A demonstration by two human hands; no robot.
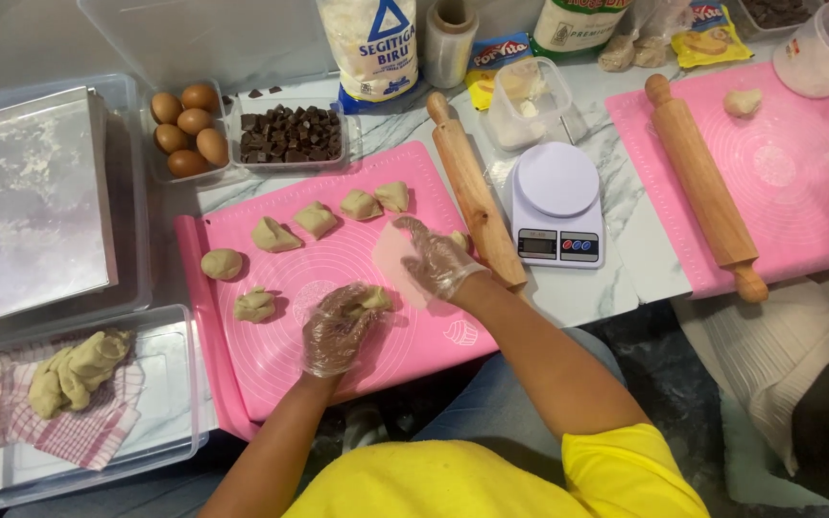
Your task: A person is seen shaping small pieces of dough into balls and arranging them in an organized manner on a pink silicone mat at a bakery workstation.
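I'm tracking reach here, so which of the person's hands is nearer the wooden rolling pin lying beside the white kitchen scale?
Right. The right hand hovers just left of the rolling pin, nearly touching it. The left hand is lower and farther left on the pink mat, holding a dough piece.

White marble counter (616, 278), dark floor (669, 384) — evenly lit

Pink mat (338, 355), beige dough pieces (275, 235), brown eggs (189, 129), white scale (558, 201), red-checked cloth (79, 432), grey-veined marble counter (626, 278), yellow shirt (491, 480).
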